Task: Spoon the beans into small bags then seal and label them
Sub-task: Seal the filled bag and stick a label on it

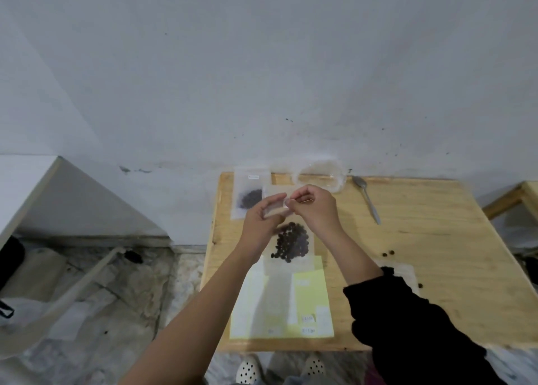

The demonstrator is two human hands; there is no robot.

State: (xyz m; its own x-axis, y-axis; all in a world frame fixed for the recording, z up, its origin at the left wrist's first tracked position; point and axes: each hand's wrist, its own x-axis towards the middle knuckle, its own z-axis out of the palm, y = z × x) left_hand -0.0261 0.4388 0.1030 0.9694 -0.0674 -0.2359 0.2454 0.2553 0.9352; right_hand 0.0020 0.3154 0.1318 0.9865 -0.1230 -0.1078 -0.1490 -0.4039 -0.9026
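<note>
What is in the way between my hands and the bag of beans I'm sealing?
Nothing visible. The left hand and the right hand both already pinch the top edge of the bag of beans. The spoon lies apart from them on the table, off to the right.

Your table [422,253] is pale wood, matt, with visible grain. The spoon [367,198] is dull grey metal with a faint sheen. The small bag [291,265] is thin clear plastic, slightly cloudy, and the beans [292,242] inside look dark and matt. The second bag [247,186] is the same filmy plastic. The tub [321,175] is clear, glossy plastic. The yellow sheet [308,297] is smooth matt paper. Your right sleeve [407,326] is black cloth, matt. The wall [262,79] is matt paint, scuffed.
</note>
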